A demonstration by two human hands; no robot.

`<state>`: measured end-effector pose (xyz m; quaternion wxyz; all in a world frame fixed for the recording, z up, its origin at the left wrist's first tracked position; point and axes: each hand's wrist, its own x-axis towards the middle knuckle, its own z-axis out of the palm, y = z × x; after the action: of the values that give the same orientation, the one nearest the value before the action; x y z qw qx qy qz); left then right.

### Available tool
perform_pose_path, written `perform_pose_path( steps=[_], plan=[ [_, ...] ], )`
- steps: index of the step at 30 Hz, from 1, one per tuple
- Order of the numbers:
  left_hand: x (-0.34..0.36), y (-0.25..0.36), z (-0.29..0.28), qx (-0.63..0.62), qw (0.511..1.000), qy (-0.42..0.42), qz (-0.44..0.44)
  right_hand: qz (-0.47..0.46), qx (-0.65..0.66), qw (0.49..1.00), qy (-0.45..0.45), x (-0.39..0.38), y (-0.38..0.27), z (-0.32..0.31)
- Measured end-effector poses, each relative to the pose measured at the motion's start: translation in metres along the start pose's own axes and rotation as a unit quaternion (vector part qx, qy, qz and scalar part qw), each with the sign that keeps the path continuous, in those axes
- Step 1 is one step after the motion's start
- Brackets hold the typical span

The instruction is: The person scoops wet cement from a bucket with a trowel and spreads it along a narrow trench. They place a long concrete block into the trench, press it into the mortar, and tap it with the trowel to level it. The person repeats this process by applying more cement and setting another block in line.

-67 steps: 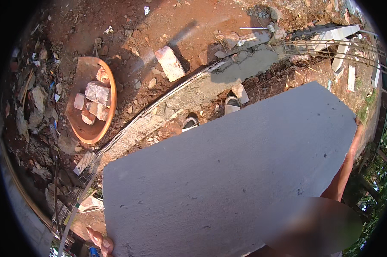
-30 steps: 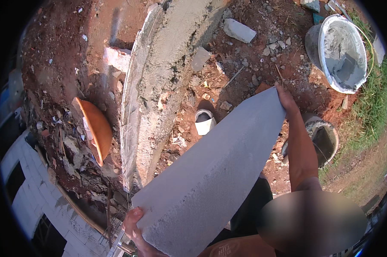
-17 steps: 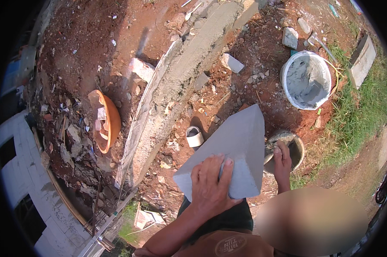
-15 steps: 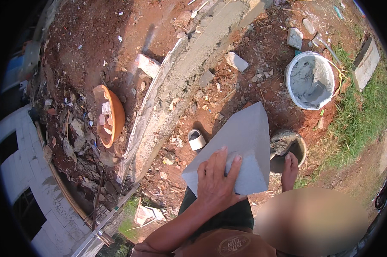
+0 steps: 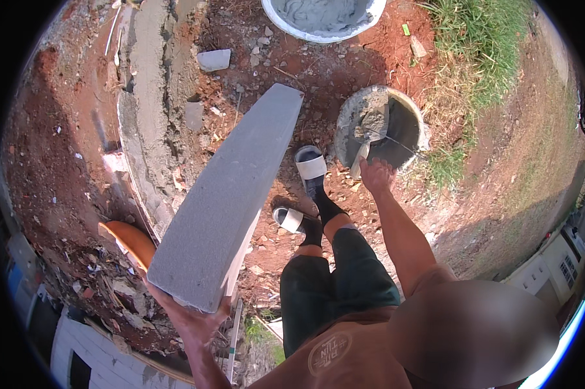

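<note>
My left hand (image 5: 195,318) grips the lower end of a long grey block (image 5: 224,194), which slants up and away from me, its far end near the middle of the view. My right hand (image 5: 377,176) is closed on the pale handle of a trowel (image 5: 371,129) at the near rim of a mortar-crusted bucket (image 5: 345,113). The trowel's blade, heaped with grey mortar, lies over that bucket's mouth; the fingertips are partly hidden.
A white tub (image 5: 325,35) of wet mortar sits beyond. A concrete strip (image 5: 143,78) runs along the left, beside an orange broken bowl (image 5: 127,236) and rubble. My sandalled feet (image 5: 310,165) stand on red dirt. Grass (image 5: 474,71) borders the right.
My right hand has left the block and closed on the trowel at the bucket. My left hand has carried the block leftward and turned it lengthwise; the view has swung round.
</note>
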<state>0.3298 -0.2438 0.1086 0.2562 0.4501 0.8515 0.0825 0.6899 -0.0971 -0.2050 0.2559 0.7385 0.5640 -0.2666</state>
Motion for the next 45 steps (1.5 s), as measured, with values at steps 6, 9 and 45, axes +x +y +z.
perform_pose_path(
  steps=[6,9,45],
  plan=[
    [-0.039,0.006,0.031,0.007,0.999,0.009,0.031,0.072,0.158,0.985,-0.020,0.066,0.021,0.047],
    [-0.047,0.005,0.047,0.047,0.992,0.050,0.106,0.054,0.340,0.938,-0.036,0.021,0.057,0.042],
    [0.004,0.021,0.021,0.126,0.982,0.139,0.007,0.113,0.154,0.981,-0.040,-0.025,0.012,0.036]
  ],
)
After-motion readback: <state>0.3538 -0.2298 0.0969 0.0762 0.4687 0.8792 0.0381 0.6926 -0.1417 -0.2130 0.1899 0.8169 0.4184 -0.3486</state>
